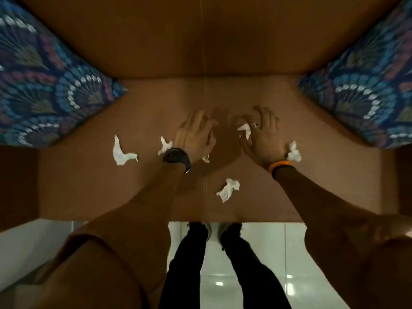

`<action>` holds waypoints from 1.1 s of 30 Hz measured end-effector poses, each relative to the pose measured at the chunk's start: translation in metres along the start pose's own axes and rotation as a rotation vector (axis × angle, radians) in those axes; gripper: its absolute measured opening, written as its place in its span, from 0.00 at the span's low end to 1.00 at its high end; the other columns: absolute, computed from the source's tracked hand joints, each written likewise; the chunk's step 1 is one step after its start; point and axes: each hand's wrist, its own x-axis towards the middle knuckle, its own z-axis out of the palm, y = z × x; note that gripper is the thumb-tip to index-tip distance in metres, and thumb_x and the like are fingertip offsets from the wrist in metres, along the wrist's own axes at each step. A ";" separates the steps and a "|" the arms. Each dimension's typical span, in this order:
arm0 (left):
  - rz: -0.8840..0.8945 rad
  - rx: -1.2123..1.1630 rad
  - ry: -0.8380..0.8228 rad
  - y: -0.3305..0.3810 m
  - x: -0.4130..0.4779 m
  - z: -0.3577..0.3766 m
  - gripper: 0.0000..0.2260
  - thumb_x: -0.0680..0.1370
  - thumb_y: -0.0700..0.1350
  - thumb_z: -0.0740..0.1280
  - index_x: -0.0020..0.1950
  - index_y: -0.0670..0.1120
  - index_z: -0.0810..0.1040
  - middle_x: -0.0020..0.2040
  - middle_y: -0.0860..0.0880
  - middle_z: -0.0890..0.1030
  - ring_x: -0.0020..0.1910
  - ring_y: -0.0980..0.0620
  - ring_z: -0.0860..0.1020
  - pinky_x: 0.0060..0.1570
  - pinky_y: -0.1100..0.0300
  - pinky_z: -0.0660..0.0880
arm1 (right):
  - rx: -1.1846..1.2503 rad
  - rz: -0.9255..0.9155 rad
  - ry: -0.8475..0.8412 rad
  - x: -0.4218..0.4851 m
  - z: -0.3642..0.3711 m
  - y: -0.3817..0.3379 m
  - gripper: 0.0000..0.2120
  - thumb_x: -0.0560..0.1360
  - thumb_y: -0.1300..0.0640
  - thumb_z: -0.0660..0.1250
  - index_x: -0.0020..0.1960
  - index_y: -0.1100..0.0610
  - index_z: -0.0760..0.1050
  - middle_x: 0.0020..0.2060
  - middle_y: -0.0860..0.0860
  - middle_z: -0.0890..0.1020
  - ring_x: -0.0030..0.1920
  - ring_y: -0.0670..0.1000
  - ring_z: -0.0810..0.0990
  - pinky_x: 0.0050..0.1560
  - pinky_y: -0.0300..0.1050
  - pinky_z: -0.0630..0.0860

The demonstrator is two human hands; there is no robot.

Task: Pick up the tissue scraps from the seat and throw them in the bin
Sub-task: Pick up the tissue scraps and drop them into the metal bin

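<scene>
White tissue scraps lie on the brown seat (89, 186). A long scrap (121, 153) is at the left. A small one (164, 146) sits beside my left wrist, and a tiny one (206, 159) just under it. A crumpled scrap (228, 189) lies near the front edge. Another (293, 152) rests by my right wrist. My left hand (196, 134) is palm down on the seat with curled fingers; anything under it is hidden. My right hand (259, 134) pinches a tissue scrap (245, 129) between thumb and fingers. No bin is in view.
Two blue patterned cushions stand at the seat's corners, one left (44, 90) and one right (365, 85). The brown backrest (200, 36) rises behind. Below the front edge are a glossy white tiled floor (289, 253) and my dark-trousered legs (189, 264).
</scene>
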 end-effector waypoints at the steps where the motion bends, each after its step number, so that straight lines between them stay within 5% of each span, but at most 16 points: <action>1: -0.004 0.005 -0.019 -0.006 -0.004 0.017 0.14 0.71 0.43 0.69 0.56 0.45 0.81 0.55 0.40 0.79 0.53 0.40 0.79 0.35 0.52 0.80 | -0.001 0.022 -0.026 -0.003 0.018 0.001 0.21 0.76 0.54 0.69 0.67 0.57 0.75 0.72 0.62 0.71 0.70 0.65 0.69 0.68 0.63 0.71; 7: -0.003 -0.022 -0.103 -0.027 -0.029 0.095 0.11 0.72 0.40 0.68 0.54 0.44 0.79 0.59 0.40 0.76 0.58 0.40 0.76 0.37 0.52 0.80 | -0.042 0.051 -0.008 -0.003 0.072 0.013 0.12 0.81 0.63 0.63 0.62 0.65 0.80 0.66 0.66 0.78 0.65 0.68 0.77 0.61 0.61 0.76; 11: -0.081 -0.171 -0.045 -0.016 -0.033 0.116 0.07 0.72 0.33 0.63 0.44 0.42 0.78 0.50 0.42 0.77 0.49 0.44 0.77 0.39 0.48 0.80 | 0.048 0.089 0.075 -0.008 0.071 0.017 0.10 0.80 0.66 0.64 0.55 0.67 0.83 0.56 0.64 0.84 0.57 0.67 0.81 0.56 0.57 0.78; 16: -0.027 -0.326 -0.038 0.030 -0.048 0.119 0.06 0.72 0.31 0.66 0.44 0.41 0.79 0.48 0.42 0.78 0.49 0.44 0.75 0.42 0.48 0.78 | -0.053 0.254 0.156 -0.047 0.046 0.034 0.02 0.72 0.68 0.73 0.41 0.65 0.84 0.44 0.61 0.86 0.49 0.66 0.84 0.54 0.60 0.79; 19: 0.030 -0.330 -0.116 0.058 -0.069 0.114 0.04 0.74 0.39 0.69 0.48 0.44 0.80 0.55 0.44 0.78 0.54 0.43 0.76 0.48 0.50 0.79 | -0.112 0.379 0.154 -0.068 0.035 0.054 0.04 0.72 0.66 0.73 0.40 0.65 0.85 0.45 0.61 0.87 0.54 0.67 0.84 0.61 0.66 0.77; 23: 0.089 -0.108 -0.287 0.076 -0.106 0.117 0.16 0.70 0.44 0.70 0.57 0.50 0.79 0.67 0.46 0.74 0.65 0.45 0.71 0.57 0.51 0.69 | -0.009 0.455 0.109 -0.087 0.050 0.072 0.11 0.79 0.66 0.64 0.53 0.70 0.84 0.55 0.64 0.85 0.64 0.66 0.79 0.58 0.60 0.80; 28: 0.112 -0.149 -0.159 0.089 -0.126 0.137 0.10 0.71 0.40 0.65 0.49 0.42 0.83 0.55 0.41 0.82 0.58 0.46 0.73 0.50 0.54 0.75 | 0.272 0.568 0.123 -0.096 0.073 0.066 0.10 0.81 0.64 0.62 0.56 0.63 0.81 0.60 0.58 0.80 0.54 0.48 0.74 0.44 0.34 0.65; 31: 0.055 -0.192 -0.147 0.093 -0.134 0.142 0.08 0.71 0.31 0.69 0.46 0.41 0.83 0.52 0.42 0.83 0.54 0.44 0.76 0.46 0.52 0.80 | 0.452 0.581 0.099 -0.104 0.073 0.037 0.10 0.81 0.65 0.63 0.57 0.59 0.81 0.63 0.54 0.80 0.53 0.50 0.77 0.44 0.29 0.64; 33: -0.060 -0.288 -0.133 0.095 -0.138 0.139 0.11 0.69 0.26 0.69 0.45 0.39 0.83 0.50 0.42 0.83 0.52 0.40 0.80 0.48 0.50 0.81 | 0.471 0.518 0.101 -0.116 0.070 0.007 0.10 0.79 0.67 0.64 0.55 0.61 0.82 0.62 0.56 0.81 0.55 0.55 0.81 0.45 0.34 0.70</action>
